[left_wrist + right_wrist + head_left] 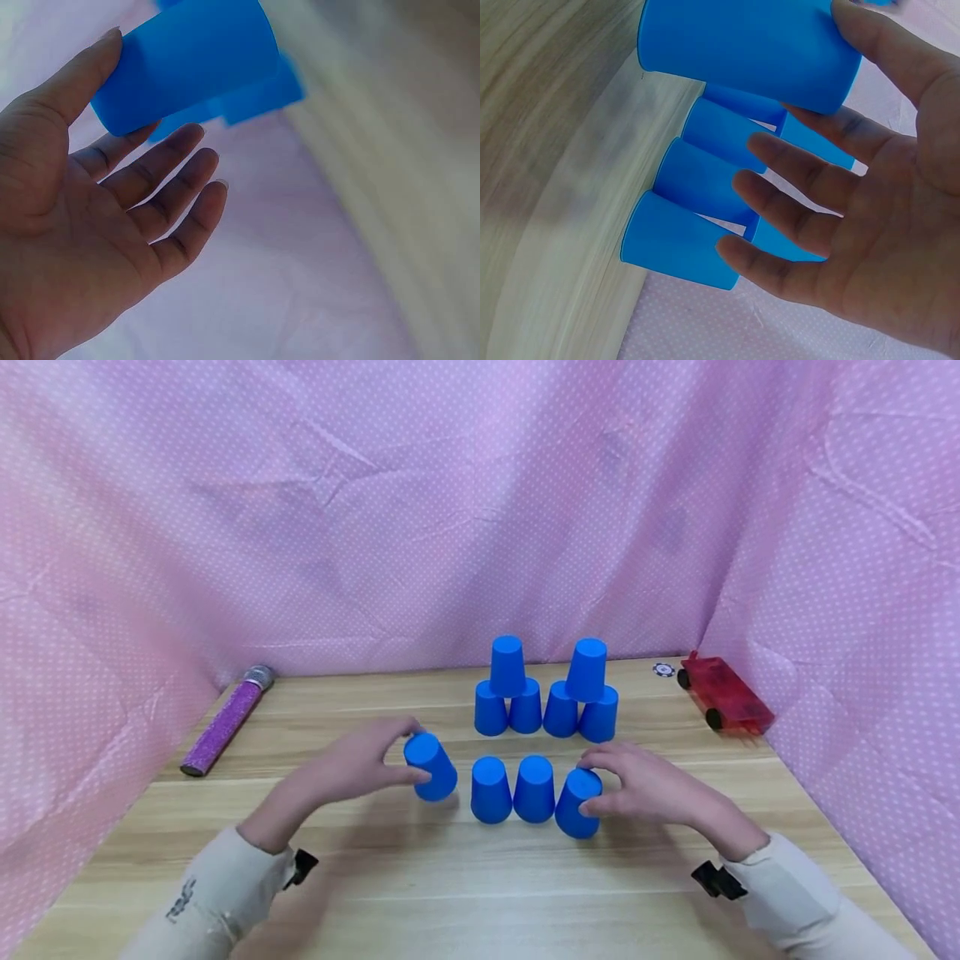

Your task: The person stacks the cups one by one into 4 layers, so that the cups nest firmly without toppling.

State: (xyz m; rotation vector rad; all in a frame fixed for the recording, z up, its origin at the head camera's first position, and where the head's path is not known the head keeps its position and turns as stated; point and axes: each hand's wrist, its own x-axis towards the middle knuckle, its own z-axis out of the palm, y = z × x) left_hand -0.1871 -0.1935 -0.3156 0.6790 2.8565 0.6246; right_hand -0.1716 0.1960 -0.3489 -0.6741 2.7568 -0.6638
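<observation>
My left hand pinches a blue cup between thumb and index finger, left of the front row. That cup is upside down and tilted; in the left wrist view the other fingers stay off it. On the right, my right hand pinches another upside-down blue cup near its base, thumb in front. Between the hands stand two upside-down cups, a left one and a right one, side by side. Behind them are two small pyramids, topped by a left cup and a right cup.
A purple glitter microphone lies at the left of the wooden table. At the back right are a poker chip and a red toy car. Pink dotted cloth hangs around the back and sides.
</observation>
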